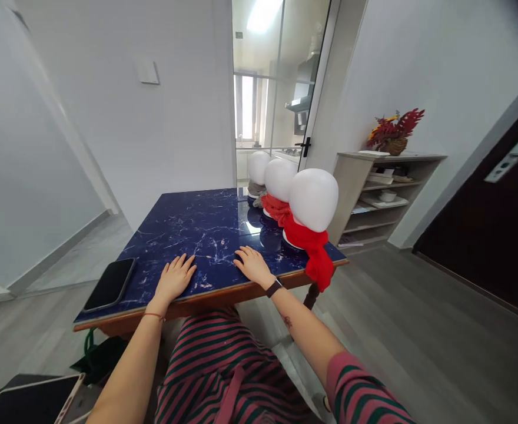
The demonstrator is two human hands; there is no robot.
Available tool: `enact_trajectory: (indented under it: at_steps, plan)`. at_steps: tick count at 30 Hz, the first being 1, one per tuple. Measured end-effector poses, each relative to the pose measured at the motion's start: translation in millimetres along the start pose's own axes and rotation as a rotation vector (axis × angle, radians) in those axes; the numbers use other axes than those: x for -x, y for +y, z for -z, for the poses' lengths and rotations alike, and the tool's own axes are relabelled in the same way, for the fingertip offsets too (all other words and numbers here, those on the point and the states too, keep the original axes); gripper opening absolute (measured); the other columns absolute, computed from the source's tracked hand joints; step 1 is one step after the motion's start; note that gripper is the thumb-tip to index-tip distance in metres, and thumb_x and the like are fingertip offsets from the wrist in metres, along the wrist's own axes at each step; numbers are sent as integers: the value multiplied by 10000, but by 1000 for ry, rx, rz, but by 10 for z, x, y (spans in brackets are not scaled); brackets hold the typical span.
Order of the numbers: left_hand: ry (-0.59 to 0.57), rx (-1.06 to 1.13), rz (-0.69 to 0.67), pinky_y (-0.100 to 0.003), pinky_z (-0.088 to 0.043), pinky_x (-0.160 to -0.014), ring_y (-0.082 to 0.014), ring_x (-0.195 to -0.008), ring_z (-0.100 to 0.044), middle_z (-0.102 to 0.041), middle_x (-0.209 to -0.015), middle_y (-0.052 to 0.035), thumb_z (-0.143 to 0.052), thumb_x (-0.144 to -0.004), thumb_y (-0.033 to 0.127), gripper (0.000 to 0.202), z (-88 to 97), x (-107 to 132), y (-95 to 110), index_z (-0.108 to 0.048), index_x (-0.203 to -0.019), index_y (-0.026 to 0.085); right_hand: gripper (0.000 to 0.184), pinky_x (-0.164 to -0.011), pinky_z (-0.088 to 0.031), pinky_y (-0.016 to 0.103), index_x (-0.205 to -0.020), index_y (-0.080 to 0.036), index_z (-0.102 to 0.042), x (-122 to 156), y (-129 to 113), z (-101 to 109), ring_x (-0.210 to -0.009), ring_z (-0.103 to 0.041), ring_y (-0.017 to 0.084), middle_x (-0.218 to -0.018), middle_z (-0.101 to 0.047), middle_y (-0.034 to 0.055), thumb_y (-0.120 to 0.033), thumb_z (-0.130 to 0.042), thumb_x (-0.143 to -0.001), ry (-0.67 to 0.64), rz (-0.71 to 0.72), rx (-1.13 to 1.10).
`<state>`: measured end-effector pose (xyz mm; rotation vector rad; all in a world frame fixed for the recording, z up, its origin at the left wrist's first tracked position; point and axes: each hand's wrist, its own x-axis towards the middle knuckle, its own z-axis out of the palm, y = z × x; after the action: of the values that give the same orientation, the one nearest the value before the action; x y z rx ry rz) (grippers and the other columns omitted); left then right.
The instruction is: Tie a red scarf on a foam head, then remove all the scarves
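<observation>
My left hand (175, 277) lies flat on the dark blue marble table (188, 224), fingers stretched out, holding nothing. My right hand (252, 265) rests flat on the same tabletop a little to the right, fingers spread, a dark watch on its wrist. Three white mannequin heads stand in a row along the table's right side. The nearest head (314, 199) wears a red scarf (314, 250) that hangs over the table edge. The middle head (279, 179) also has a red scarf; the far head (258, 166) has a grey one.
A black phone (110, 284) lies at the table's near left corner. A shelf unit (376, 197) with a flower basket (394, 132) stands at the right wall. A glass door opens behind the table. A dark door is at far right. A tablet (29, 400) sits at lower left.
</observation>
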<state>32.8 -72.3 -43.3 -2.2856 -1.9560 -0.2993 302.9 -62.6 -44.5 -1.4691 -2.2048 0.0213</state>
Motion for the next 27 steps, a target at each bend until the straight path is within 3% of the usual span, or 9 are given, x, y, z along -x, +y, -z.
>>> enact_trajectory:
  at_steps: [8, 27]
  plan:
    - [-78, -44, 22, -472, -247, -1097, -271, -1372, -295, -353, -1487, -80, -259, -939, 433, 526, 78, 23, 37, -356, -1419, 241, 373, -1057, -331, 391, -1254, -203, -542, 1, -13, -33, -1282, -410, 244, -1351, -505, 71, -366, -440, -935, 5, -23, 32]
    - [-19, 56, 31, -469, -253, -1098, -276, -1359, -322, -397, -1460, -94, -315, -929, 432, 507, 61, 45, 20, -434, -1375, 221, 346, -1048, -333, 344, -1237, -222, -547, 22, -65, 14, -1251, -438, 199, -1345, -510, 59, -353, -424, -941, -9, -32, 72]
